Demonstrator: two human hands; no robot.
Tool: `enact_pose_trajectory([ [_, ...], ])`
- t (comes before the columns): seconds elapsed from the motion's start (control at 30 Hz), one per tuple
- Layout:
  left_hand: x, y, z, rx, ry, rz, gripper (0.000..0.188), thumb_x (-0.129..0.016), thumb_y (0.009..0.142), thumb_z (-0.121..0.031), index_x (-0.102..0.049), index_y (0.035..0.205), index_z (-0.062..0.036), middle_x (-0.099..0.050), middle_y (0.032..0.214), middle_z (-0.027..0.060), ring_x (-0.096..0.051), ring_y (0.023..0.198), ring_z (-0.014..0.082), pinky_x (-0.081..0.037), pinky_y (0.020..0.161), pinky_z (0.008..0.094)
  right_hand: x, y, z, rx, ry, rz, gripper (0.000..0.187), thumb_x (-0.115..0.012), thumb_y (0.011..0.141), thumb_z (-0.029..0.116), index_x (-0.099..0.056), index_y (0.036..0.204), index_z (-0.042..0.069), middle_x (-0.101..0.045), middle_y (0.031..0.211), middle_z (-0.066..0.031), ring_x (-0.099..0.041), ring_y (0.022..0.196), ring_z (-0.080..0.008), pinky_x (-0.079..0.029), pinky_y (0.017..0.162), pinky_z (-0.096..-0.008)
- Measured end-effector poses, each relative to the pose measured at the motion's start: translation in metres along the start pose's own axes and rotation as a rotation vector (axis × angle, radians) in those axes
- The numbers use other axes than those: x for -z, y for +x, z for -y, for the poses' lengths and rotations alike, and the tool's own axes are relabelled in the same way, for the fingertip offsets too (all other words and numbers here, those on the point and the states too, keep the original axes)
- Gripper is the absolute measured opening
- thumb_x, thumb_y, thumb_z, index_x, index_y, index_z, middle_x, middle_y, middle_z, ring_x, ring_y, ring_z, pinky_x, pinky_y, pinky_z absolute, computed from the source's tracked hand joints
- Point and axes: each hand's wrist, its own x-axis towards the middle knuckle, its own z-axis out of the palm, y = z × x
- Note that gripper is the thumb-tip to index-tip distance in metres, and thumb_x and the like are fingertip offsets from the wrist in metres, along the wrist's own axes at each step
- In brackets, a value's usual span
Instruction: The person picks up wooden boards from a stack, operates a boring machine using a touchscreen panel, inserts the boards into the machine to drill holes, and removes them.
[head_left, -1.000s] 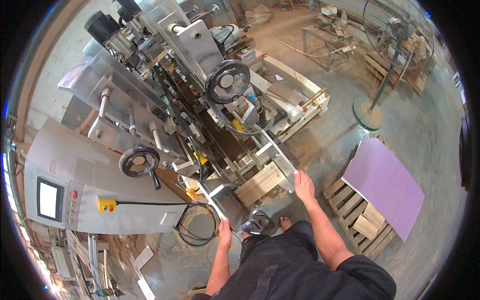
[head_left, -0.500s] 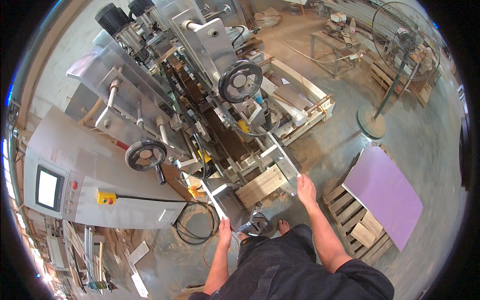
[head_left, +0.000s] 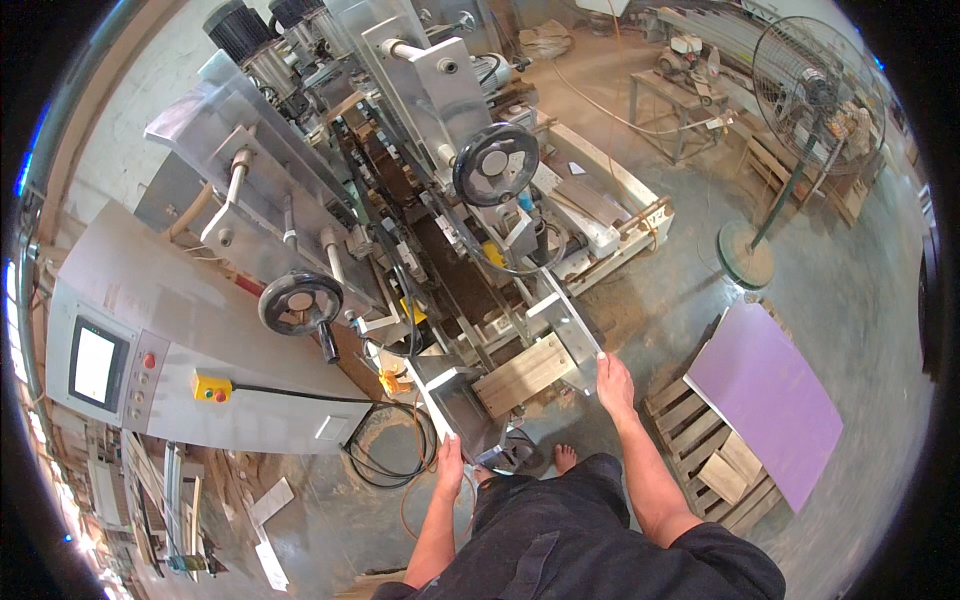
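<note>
At the near end of a large machine, a pale wooden board [head_left: 523, 375] lies crosswise between two upright metal side plates. My left hand [head_left: 450, 463] is closed around the near end of the left metal plate [head_left: 432, 401]. On the other side, my right hand [head_left: 614, 384] grips the near edge of the right metal plate [head_left: 566, 322], thumb on top. The fingers of both hands are partly hidden. Beyond the board, the machine's track [head_left: 455, 265] runs away from me, with a black handwheel [head_left: 497, 165] on its right and another handwheel [head_left: 300, 303] on its left.
A grey control cabinet [head_left: 265, 415] with a screen stands left, its black cable [head_left: 365, 470] coiled on the floor. To the right, a wooden pallet [head_left: 700, 450] carries a purple sheet [head_left: 770, 400] and short wood blocks [head_left: 722, 478]. A standing fan [head_left: 745, 255] is farther back.
The view has shifted slightly, so the machine's far part appears a little lower and more to the right. Both hands keep their hold on the plates, and the board stays in place.
</note>
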Motion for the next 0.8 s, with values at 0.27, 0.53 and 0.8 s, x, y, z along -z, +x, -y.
enact_pose_trajectory([
  [0.27,-0.003,0.002,0.005,0.009,0.015,-0.029,0.047,-0.042,0.107,-0.036,-0.047,0.140,-0.0033,-0.058,0.114,0.0011,-0.054,0.099,0.0116,-0.047,0.086,0.0301,-0.005,0.002,-0.009,-0.010,-0.015,-0.003,0.044,-0.039,0.103,0.038,-0.061,0.120,0.004,-0.065,0.111,-0.0249,-0.060,0.108,-0.0434,-0.046,0.092,-0.0502],
  [0.53,0.014,0.010,0.020,-0.034,0.170,-0.084,0.044,-0.043,0.106,-0.037,-0.054,0.130,-0.0020,-0.055,0.098,-0.0022,-0.047,0.085,0.0086,-0.042,0.076,0.0265,-0.010,0.003,-0.008,0.021,-0.013,0.018,0.047,-0.036,0.104,0.040,-0.061,0.119,0.003,-0.064,0.113,-0.0250,-0.060,0.108,-0.0435,-0.046,0.092,-0.0500],
  [0.8,0.033,0.016,0.027,0.006,0.313,0.006,0.046,-0.041,0.107,-0.036,-0.051,0.133,0.0004,-0.058,0.110,0.0016,-0.051,0.096,0.0105,-0.044,0.085,0.0272,-0.014,0.013,-0.026,0.088,0.182,0.067,0.050,-0.039,0.104,0.042,-0.061,0.117,0.000,-0.066,0.110,-0.0237,-0.062,0.106,-0.0390,-0.047,0.091,-0.0438],
])
